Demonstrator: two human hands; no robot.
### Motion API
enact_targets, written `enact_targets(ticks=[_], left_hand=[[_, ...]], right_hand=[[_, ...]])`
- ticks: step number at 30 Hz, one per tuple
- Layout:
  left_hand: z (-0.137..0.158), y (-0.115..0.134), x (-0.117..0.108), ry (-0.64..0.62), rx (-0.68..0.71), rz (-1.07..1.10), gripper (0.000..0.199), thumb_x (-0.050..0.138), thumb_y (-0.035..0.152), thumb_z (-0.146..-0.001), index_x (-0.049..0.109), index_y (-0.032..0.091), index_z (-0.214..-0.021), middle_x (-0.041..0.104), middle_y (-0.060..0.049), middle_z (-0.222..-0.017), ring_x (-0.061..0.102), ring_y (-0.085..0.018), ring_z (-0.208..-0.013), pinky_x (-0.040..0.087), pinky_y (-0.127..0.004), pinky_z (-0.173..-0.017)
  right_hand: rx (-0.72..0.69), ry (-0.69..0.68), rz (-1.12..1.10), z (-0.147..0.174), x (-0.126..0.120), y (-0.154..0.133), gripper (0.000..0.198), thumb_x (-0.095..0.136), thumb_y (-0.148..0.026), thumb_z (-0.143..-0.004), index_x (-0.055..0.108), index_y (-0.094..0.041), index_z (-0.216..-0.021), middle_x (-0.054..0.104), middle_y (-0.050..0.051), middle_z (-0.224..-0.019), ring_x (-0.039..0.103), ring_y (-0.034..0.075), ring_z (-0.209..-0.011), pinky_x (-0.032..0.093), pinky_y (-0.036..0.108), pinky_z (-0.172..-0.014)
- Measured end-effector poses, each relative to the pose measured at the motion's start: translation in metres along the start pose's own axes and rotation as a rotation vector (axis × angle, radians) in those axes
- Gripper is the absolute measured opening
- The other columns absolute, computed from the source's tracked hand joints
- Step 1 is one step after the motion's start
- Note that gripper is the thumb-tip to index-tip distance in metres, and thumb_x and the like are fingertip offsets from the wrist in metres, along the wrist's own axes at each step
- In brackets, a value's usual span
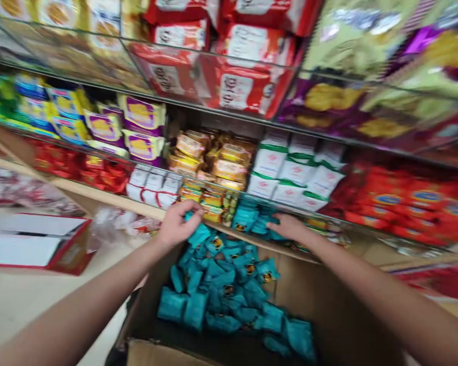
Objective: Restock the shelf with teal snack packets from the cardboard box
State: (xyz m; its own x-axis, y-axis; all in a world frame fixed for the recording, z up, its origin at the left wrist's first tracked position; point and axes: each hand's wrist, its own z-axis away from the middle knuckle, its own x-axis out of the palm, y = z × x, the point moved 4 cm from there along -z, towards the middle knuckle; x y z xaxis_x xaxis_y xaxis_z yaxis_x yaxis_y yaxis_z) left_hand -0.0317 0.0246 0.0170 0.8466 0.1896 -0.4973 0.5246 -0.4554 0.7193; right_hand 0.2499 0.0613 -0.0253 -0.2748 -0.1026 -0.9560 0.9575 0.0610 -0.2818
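Observation:
My left hand (180,223) pinches a small teal packet (199,234) at the shelf's front edge, above the box. Over to the right, my right hand (290,226) reaches into a shelf compartment, its fingers curled onto teal packets (248,216) lying there. Part of what those fingers grip is hidden. Below both hands, a cardboard box (145,351) stands against the shelf with a heap of loose teal packets (223,290) inside, each showing a dark and orange mark where it faces up.
Clear dividers front the shelf (110,195). Beside the teal compartment are yellow-green packets (212,203) and white-and-green packets (267,165). Red packets (400,198) fill the right side. Large red bags (244,91) sit above. An open red-edged carton (72,249) lies left.

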Motion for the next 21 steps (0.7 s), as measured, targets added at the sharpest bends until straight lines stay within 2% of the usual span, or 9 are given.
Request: enact_targets(ticks=[2, 4, 5, 7, 9, 12, 15, 18, 21], left_hand=[[-0.002, -0.002, 0.001, 0.008, -0.008, -0.02, 0.02, 0.048, 0.033, -0.076, 0.056, 0.018, -0.066, 0.059, 0.0, -0.061, 0.054, -0.014, -0.061, 0.043, -0.025, -0.06], [0.0, 0.004, 0.004, 0.0, -0.005, -0.049, 0.02, 0.05, 0.035, -0.075, 0.057, 0.018, -0.067, 0.06, 0.0, -0.063, 0.055, -0.014, -0.062, 0.043, -0.024, -0.061], [0.003, 0.011, 0.007, 0.007, 0.0, -0.054, 0.02, 0.052, 0.035, -0.074, 0.058, 0.017, -0.068, 0.061, 0.0, -0.065, 0.055, -0.014, -0.063, 0.043, -0.024, -0.062], [0.014, 0.033, 0.02, 0.017, -0.001, -0.019, 0.019, 0.054, 0.035, -0.074, 0.059, 0.017, -0.071, 0.061, 0.0, -0.069, 0.055, -0.013, -0.066, 0.044, -0.023, -0.065], [0.03, 0.061, 0.046, -0.023, -0.061, 0.074, 0.021, 0.053, 0.037, -0.076, 0.059, 0.017, -0.075, 0.06, 0.001, -0.07, 0.055, -0.013, -0.067, 0.043, -0.023, -0.066], [0.06, 0.103, 0.098, -0.207, -0.217, 0.227, 0.027, 0.05, 0.043, -0.077, 0.055, 0.018, -0.072, 0.056, 0.002, -0.064, 0.052, -0.012, -0.062, 0.042, -0.023, -0.06], [0.085, 0.13, 0.133, -0.355, -0.347, 0.378, 0.032, 0.048, 0.049, -0.076, 0.053, 0.017, -0.071, 0.055, 0.001, -0.066, 0.052, -0.013, -0.064, 0.041, -0.024, -0.062], [0.099, 0.135, 0.142, -0.437, -0.514, 0.587, 0.035, 0.051, 0.052, -0.074, 0.053, 0.018, -0.081, 0.057, 0.0, -0.072, 0.054, -0.014, -0.072, 0.043, -0.025, -0.068], [0.106, 0.133, 0.139, -0.597, -0.56, 0.776, 0.045, 0.069, 0.045, -0.061, 0.054, 0.017, -0.093, 0.061, -0.001, -0.08, 0.057, -0.015, -0.079, 0.043, -0.026, -0.075]], right_hand=[[-0.021, 0.068, -0.013, 0.049, -0.024, 0.018, 0.024, 0.057, -0.032, -0.079, 0.061, -0.017, -0.097, 0.056, 0.008, -0.112, 0.048, 0.021, -0.11, 0.038, 0.036, -0.093], [-0.124, 0.267, -0.136, 0.104, -0.041, 0.019, 0.021, 0.054, -0.031, -0.08, 0.062, -0.018, -0.094, 0.053, 0.01, -0.117, 0.041, 0.022, -0.118, 0.033, 0.035, -0.098], [-0.172, 0.386, -0.247, 0.132, -0.044, 0.017, 0.019, 0.052, -0.031, -0.08, 0.062, -0.019, -0.091, 0.053, 0.009, -0.116, 0.043, 0.022, -0.116, 0.034, 0.036, -0.098], [-0.128, 0.486, -0.521, 0.179, -0.032, 0.012, 0.017, 0.052, -0.033, -0.08, 0.061, -0.021, -0.088, 0.059, 0.008, -0.104, 0.052, 0.021, -0.103, 0.042, 0.037, -0.089], [0.017, 0.372, -0.857, 0.208, -0.002, 0.003, 0.025, 0.055, -0.037, -0.078, 0.057, -0.021, -0.097, 0.061, 0.008, -0.097, 0.058, 0.02, -0.09, 0.049, 0.034, -0.076], [0.047, 0.246, -1.299, 0.224, 0.034, -0.019, 0.053, 0.063, -0.043, -0.07, 0.045, -0.023, -0.115, 0.058, 0.009, -0.104, 0.059, 0.02, -0.087, 0.051, 0.033, -0.069], [0.108, 0.287, -1.464, 0.227, 0.042, -0.025, 0.047, 0.063, -0.048, -0.069, 0.051, -0.021, -0.106, 0.061, 0.005, -0.095, 0.06, 0.017, -0.078, 0.05, 0.03, -0.066], [0.314, 0.311, -1.514, 0.235, 0.043, -0.014, 0.037, 0.06, -0.05, -0.071, 0.056, -0.018, -0.09, 0.061, 0.002, -0.077, 0.059, 0.015, -0.064, 0.049, 0.027, -0.057], [0.391, 0.311, -1.605, 0.246, 0.047, -0.005, 0.038, 0.063, -0.049, -0.068, 0.058, -0.018, -0.089, 0.061, 0.001, -0.078, 0.059, 0.014, -0.063, 0.047, 0.025, -0.055]])
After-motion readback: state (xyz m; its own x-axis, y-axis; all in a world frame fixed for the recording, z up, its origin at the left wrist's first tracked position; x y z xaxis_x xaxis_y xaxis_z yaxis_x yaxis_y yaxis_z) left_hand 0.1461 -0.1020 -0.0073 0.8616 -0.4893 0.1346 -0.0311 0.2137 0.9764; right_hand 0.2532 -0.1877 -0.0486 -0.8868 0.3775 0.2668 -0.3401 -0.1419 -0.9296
